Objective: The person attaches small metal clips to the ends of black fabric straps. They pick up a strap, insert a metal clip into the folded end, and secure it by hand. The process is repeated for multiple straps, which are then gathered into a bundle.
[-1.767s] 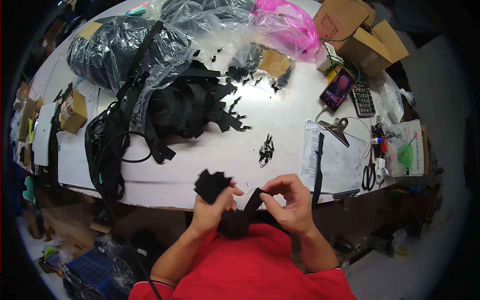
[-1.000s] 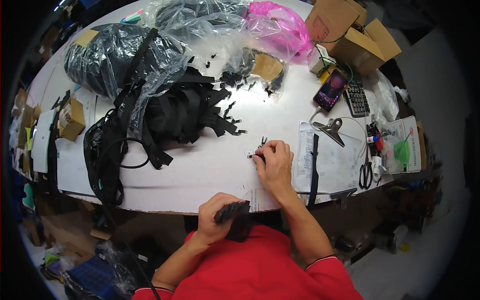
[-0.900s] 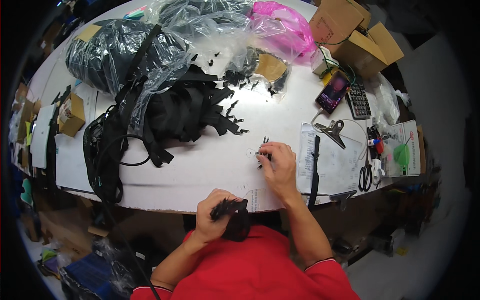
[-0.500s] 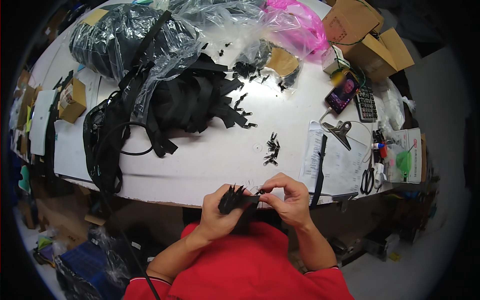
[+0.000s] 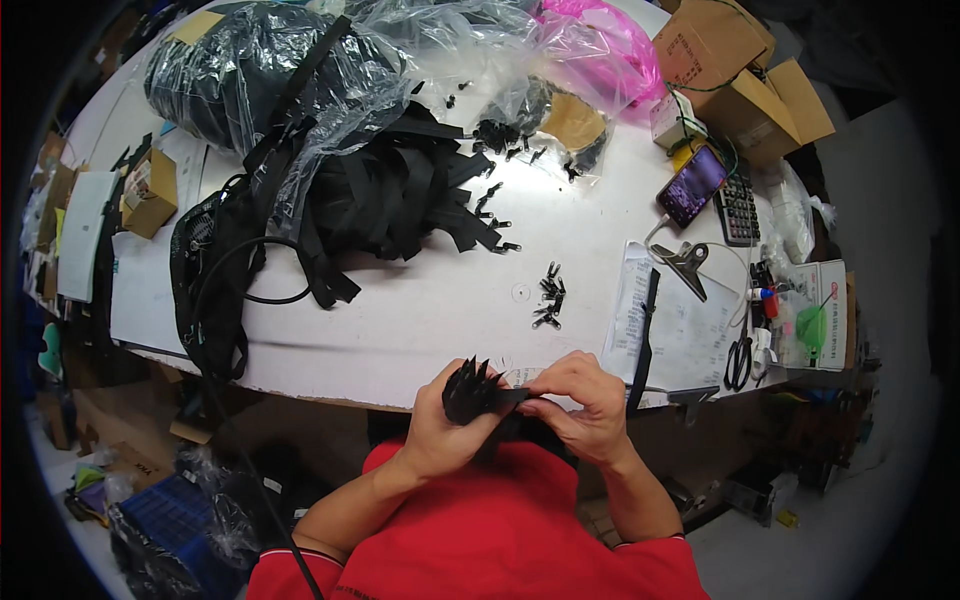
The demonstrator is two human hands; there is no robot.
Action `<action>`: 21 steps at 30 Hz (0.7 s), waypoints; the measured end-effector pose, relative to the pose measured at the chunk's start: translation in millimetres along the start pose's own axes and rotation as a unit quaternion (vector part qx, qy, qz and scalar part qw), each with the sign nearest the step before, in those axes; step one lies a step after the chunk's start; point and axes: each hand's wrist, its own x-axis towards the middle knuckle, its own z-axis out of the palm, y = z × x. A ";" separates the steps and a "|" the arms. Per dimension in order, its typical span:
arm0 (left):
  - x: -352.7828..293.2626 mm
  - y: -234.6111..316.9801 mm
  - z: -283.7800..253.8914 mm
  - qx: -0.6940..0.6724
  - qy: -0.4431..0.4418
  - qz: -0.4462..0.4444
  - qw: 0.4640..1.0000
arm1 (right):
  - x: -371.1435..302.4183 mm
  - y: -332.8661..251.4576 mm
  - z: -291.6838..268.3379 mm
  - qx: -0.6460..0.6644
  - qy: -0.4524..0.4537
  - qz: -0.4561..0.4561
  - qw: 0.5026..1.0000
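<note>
At the table's front edge, my left hand (image 5: 440, 430) is closed around a bundle of black zipper tapes (image 5: 468, 393), their cut ends fanned upward. One tape (image 5: 510, 398) reaches from the bundle across to my right hand (image 5: 588, 400). Its end is pinched between my right thumb and forefinger. Whatever small part may lie under those fingertips is hidden. Beyond my hands, a little heap of black zipper sliders (image 5: 550, 297) lies on the white tabletop (image 5: 430, 310). A big pile of black zipper tapes (image 5: 385, 190) spreads further back at left.
More sliders (image 5: 497, 137) lie beside a clear plastic bag. At right are a phone (image 5: 692, 187), a calculator (image 5: 737, 212), a bulldog clip (image 5: 685, 268) on papers, scissors (image 5: 738, 364) and cardboard boxes (image 5: 765, 110). A black cable (image 5: 250, 297) loops at left.
My right fingers have closed further over the tape end, covering the small dark piece seen at their tips before. The view has shifted slightly; the phone screen shows a different picture.
</note>
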 end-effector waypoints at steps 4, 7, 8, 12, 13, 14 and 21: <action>-0.5 0.3 0.8 -0.013 -0.004 -0.016 1.000 | 0.3 -2.8 -1.2 -0.028 -0.006 -0.006 1.000; -0.3 2.1 0.6 0.000 -0.002 -0.015 1.000 | 2.7 -7.5 -4.6 -0.071 -0.023 -0.032 0.997; -0.2 2.6 0.7 0.007 0.002 -0.012 1.000 | 4.8 -9.1 -5.9 -0.083 -0.029 -0.046 0.995; -2.2 0.3 -0.2 0.019 0.009 -0.023 1.000 | 10.4 -13.2 -8.7 -0.101 -0.055 -0.045 0.992; -2.5 1.1 0.1 0.026 0.011 -0.024 0.999 | 8.8 -11.1 -7.3 -0.079 -0.043 -0.031 0.995; -2.8 1.8 0.5 0.034 0.013 -0.025 0.999 | 6.0 -7.2 -4.0 -0.057 -0.030 -0.016 0.998; -1.8 0.8 3.2 0.041 0.010 -0.002 0.999 | -7.2 -23.7 11.7 -0.230 0.059 -0.121 0.964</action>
